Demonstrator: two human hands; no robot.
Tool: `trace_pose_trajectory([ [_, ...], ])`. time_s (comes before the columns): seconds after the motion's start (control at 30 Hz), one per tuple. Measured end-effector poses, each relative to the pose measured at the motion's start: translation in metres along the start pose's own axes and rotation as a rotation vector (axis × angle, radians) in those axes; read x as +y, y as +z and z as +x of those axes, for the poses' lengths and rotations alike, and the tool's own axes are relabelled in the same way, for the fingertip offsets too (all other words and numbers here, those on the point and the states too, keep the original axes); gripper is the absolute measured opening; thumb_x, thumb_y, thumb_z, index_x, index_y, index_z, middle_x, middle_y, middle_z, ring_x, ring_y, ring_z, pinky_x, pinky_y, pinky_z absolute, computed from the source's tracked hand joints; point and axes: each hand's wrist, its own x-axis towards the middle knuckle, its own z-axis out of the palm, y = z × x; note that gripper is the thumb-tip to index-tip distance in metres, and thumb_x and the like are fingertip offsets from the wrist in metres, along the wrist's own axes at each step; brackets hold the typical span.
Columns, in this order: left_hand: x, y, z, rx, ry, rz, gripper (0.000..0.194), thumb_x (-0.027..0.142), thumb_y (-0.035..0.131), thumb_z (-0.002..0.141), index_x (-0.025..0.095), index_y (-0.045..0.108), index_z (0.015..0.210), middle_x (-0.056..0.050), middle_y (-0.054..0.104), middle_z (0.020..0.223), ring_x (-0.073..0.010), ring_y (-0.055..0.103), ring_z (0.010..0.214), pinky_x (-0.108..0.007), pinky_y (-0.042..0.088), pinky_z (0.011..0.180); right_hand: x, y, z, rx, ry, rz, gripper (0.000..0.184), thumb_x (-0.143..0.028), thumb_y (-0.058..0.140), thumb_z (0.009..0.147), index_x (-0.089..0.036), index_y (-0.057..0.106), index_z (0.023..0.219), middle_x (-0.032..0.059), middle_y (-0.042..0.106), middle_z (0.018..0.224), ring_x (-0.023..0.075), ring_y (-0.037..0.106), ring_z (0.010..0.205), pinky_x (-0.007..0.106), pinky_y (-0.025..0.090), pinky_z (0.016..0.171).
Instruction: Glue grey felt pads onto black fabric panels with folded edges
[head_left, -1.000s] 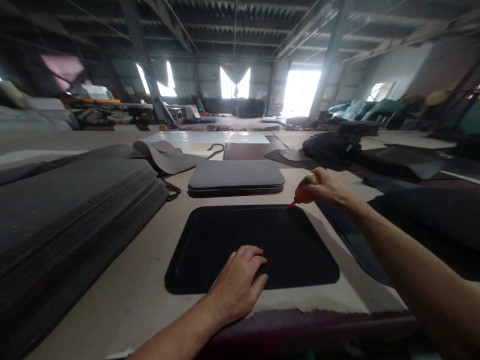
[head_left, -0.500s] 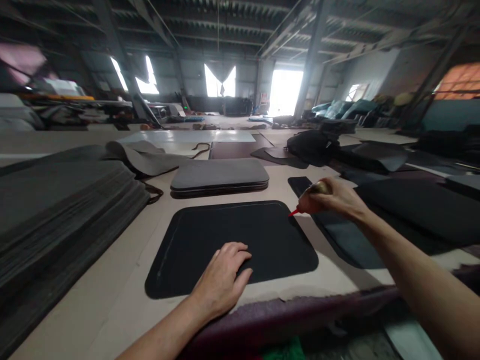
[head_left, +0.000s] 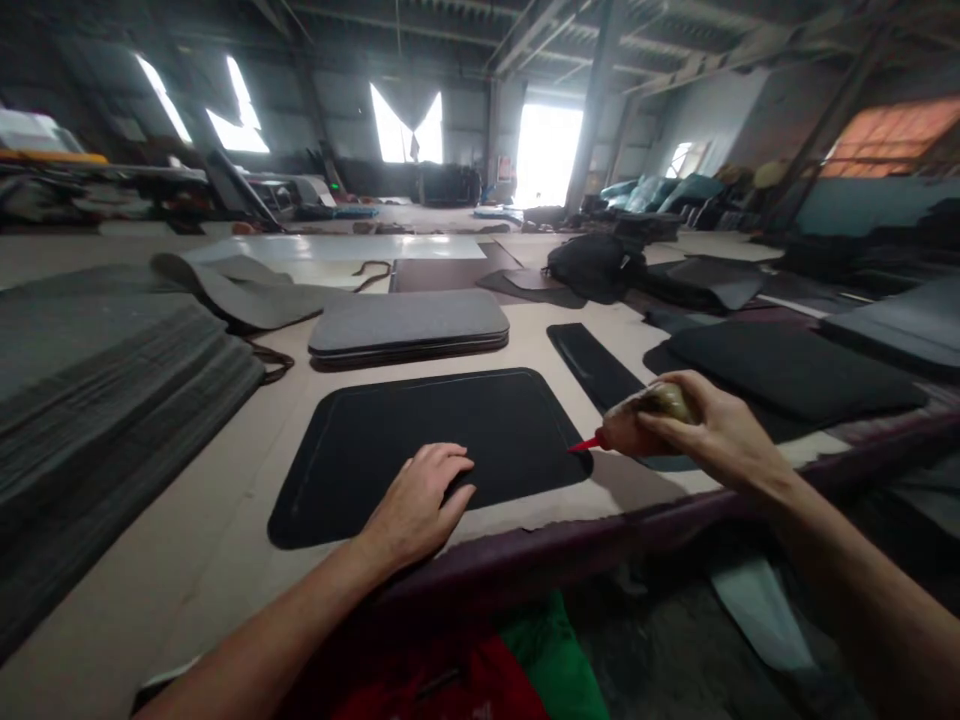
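A black rounded mat (head_left: 405,430) lies flat on the table, with a faint pale line along its far and left edges. My left hand (head_left: 420,500) rests on its near edge, fingers stretched out and a little apart. In my right hand (head_left: 712,420) is a squeeze bottle (head_left: 634,425) with a red nozzle, tilted sideways. The nozzle tip is at the mat's right edge, close to the near right corner. Whether liquid is coming out is too small to tell.
Behind the mat sits a stack of grey rounded mats (head_left: 409,325). A tall pile of dark grey sheets (head_left: 112,400) takes up the left side. Black pieces (head_left: 787,370) lie to the right, and a black bag (head_left: 589,265) stands farther back. The table's edge (head_left: 540,545) runs just in front.
My right hand has brought the bottle nozzle along the mat's right edge, from near the far corner toward the near corner. My left hand stays on the mat. The camera view has shifted.
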Motion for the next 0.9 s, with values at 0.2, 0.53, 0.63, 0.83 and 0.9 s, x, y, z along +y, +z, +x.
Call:
trace_pose_trajectory([
  [0.2, -0.002, 0.001, 0.002, 0.012, 0.016, -0.002, 0.024, 0.028, 0.055, 0.096, 0.021, 0.063, 0.118, -0.009, 0.059, 0.132, -0.0258, 0.051, 0.126, -0.048, 0.045, 0.109, -0.002, -0.009, -0.029, 0.032, 0.009, 0.060, 0.043, -0.051, 0.072, 0.069, -0.023, 0.063, 0.100, 0.0052, 0.068, 0.085, 0.0275, 0.064, 0.076, 0.034, 0.051, 0.062],
  [0.53, -0.006, -0.007, 0.005, -0.032, 0.046, -0.079, 0.026, 0.029, 0.053, 0.095, 0.018, 0.066, 0.115, -0.009, 0.061, 0.129, -0.0245, 0.054, 0.124, -0.045, 0.045, 0.111, -0.021, 0.008, -0.023, -0.087, -0.087, 0.135, 0.041, -0.048, 0.073, 0.073, -0.022, 0.062, 0.103, 0.0034, 0.066, 0.087, 0.0258, 0.063, 0.079, 0.034, 0.050, 0.068],
  [0.63, -0.011, -0.022, 0.001, -0.048, 0.054, -0.113, 0.029, 0.032, 0.045, 0.098, 0.021, 0.066, 0.115, -0.006, 0.063, 0.128, -0.0217, 0.056, 0.122, -0.041, 0.045, 0.111, -0.034, 0.017, -0.013, -0.162, -0.114, 0.143, 0.041, -0.045, 0.072, 0.074, -0.023, 0.061, 0.107, 0.0023, 0.066, 0.090, 0.0248, 0.063, 0.081, 0.034, 0.049, 0.070],
  [0.83, -0.050, -0.070, -0.034, 0.110, -0.139, -0.095, 0.034, 0.042, 0.043, 0.095, 0.025, 0.069, 0.110, -0.003, 0.066, 0.125, -0.0233, 0.059, 0.119, -0.042, 0.043, 0.112, -0.057, 0.040, 0.004, -0.273, -0.211, 0.217, 0.039, -0.039, 0.072, 0.073, -0.021, 0.060, 0.106, 0.0002, 0.064, 0.089, 0.0218, 0.060, 0.082, 0.031, 0.047, 0.070],
  [0.9, -0.068, -0.085, -0.052, 0.195, -0.261, -0.048, 0.036, 0.042, 0.042, 0.094, 0.024, 0.069, 0.110, -0.004, 0.067, 0.122, -0.0249, 0.060, 0.117, -0.043, 0.043, 0.112, -0.065, 0.050, 0.007, -0.317, -0.219, 0.264, 0.039, -0.038, 0.073, 0.074, -0.022, 0.060, 0.106, -0.0009, 0.064, 0.088, 0.0209, 0.060, 0.081, 0.031, 0.047, 0.070],
])
